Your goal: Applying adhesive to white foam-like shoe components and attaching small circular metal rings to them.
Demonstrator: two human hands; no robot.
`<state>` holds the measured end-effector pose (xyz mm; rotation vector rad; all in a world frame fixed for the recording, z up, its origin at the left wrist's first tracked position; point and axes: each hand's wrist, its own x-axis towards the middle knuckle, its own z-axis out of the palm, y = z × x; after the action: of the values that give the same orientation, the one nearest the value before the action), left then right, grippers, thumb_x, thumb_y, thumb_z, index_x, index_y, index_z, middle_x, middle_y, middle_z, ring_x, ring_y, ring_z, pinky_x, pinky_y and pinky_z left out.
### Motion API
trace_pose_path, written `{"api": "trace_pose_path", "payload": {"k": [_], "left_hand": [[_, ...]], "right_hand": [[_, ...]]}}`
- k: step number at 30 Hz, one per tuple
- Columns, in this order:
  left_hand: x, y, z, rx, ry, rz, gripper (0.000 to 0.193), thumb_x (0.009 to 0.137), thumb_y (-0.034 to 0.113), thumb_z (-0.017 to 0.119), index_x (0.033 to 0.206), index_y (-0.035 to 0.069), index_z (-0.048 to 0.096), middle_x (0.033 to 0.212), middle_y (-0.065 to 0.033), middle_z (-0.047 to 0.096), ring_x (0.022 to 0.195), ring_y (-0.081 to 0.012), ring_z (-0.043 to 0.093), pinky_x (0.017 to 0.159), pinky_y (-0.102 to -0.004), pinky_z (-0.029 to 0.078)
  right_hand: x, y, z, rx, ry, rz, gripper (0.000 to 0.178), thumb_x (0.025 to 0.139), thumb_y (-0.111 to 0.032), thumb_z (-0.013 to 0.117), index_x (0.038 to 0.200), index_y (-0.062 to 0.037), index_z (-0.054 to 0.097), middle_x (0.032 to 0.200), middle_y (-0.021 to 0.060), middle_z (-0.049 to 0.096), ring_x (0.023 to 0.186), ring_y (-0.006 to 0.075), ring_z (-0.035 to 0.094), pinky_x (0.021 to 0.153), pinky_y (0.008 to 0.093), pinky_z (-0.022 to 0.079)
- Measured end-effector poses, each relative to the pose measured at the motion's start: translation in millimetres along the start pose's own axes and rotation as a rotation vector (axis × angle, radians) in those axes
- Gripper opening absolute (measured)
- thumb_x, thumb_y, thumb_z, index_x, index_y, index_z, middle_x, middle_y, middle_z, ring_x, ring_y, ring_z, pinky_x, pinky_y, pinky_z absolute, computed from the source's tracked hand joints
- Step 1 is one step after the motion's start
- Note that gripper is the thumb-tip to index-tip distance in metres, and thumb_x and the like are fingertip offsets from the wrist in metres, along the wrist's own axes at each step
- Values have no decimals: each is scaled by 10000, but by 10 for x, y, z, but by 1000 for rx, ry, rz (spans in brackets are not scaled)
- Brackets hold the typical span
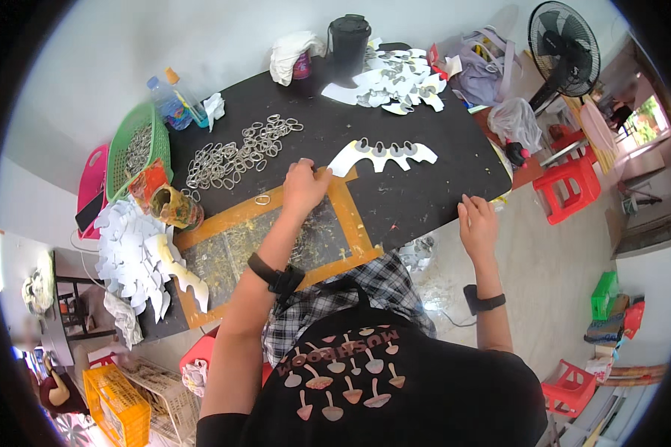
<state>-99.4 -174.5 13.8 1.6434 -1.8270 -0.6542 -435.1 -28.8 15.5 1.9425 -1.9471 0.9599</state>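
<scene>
My left hand (pixel 306 186) is over the far edge of a tape-edged board (pixel 306 238), fingers curled and thumb at the left end of a white scalloped piece (pixel 343 160). Whether it grips anything is hidden. That piece lies flat on the black table and carries several metal rings (pixel 380 147) on grey tabs along its far edge. My right hand (pixel 477 223) hovers by the table's right front edge, empty, fingers loosely stretched. Loose oval rings (pixel 238 153) are heaped left of centre. One single ring (pixel 262 200) rests on the board.
Stacked white pieces (pixel 130 242), a glue-stained can (pixel 175 207) and a green basket (pixel 143 145) of rings crowd the left side. Pieces with rings (pixel 399 78) pile up at the back beside a black bucket (pixel 348 45). A fan (pixel 564 45) and red stool (pixel 570 186) stand right.
</scene>
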Motion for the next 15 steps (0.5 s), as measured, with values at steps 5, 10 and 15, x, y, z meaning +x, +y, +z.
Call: {"api": "trace_pose_path", "payload": {"k": [5, 10, 15], "left_hand": [[197, 140, 147, -12, -85, -79, 380, 799, 320, 702, 947, -24, 638, 898, -197, 675, 884, -364, 651, 786, -442, 501], [200, 166, 300, -120, -19, 39, 249, 806, 223, 700, 847, -8, 617, 810, -198, 669, 810, -380, 655, 719, -442, 499], [-16, 268, 191, -240, -67, 39, 184, 813, 137, 715, 822, 1, 592, 673, -83, 650, 543, -128, 620, 515, -282, 462]], "right_hand": [[-106, -18, -59, -207, -194, -150, 355, 880, -250, 617, 1040, 66, 638, 1231, 137, 559, 1061, 309, 538, 867, 443, 433], [-31, -77, -58, -149, -233, -117, 403, 884, -257, 608, 1077, 96, 611, 1401, 148, 443, 1103, 324, 513, 892, 436, 424], [-127, 2, -31, -144, -238, -90, 457, 905, -279, 570, 1179, 87, 575, 1489, 154, 343, 1163, 358, 475, 939, 463, 393]]}}
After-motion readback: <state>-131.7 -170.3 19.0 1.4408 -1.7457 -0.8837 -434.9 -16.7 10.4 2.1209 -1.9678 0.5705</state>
